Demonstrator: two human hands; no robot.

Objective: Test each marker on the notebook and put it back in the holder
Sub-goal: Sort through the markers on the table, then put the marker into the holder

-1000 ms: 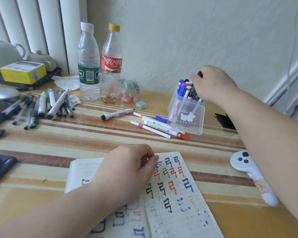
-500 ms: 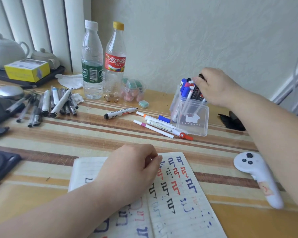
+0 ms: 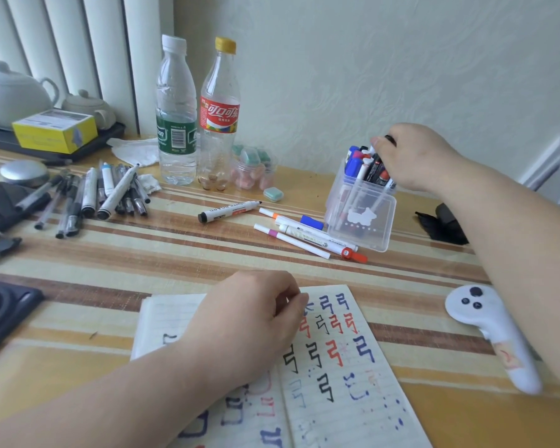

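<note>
Nearest, the open notebook point(image 3: 337, 367) lies under the left hand point(image 3: 249, 321), whose fingers are curled on the page; I can't tell whether they pinch anything. One white controller point(image 3: 492, 334) sits just beside the notebook's right edge. Beyond the top edge runs a bare strip of striped table point(image 3: 143, 260). Then come one whiteboard marker point(image 3: 228, 211) lying alone and a touching bunch of at least four thin markers point(image 3: 304, 236) against the clear holder point(image 3: 359, 218). Above the holder, the right hand point(image 3: 414, 156) grips a dark marker point(image 3: 390, 138) among the others standing inside. Two bottles point(image 3: 177, 118) stand by the wall.
</note>
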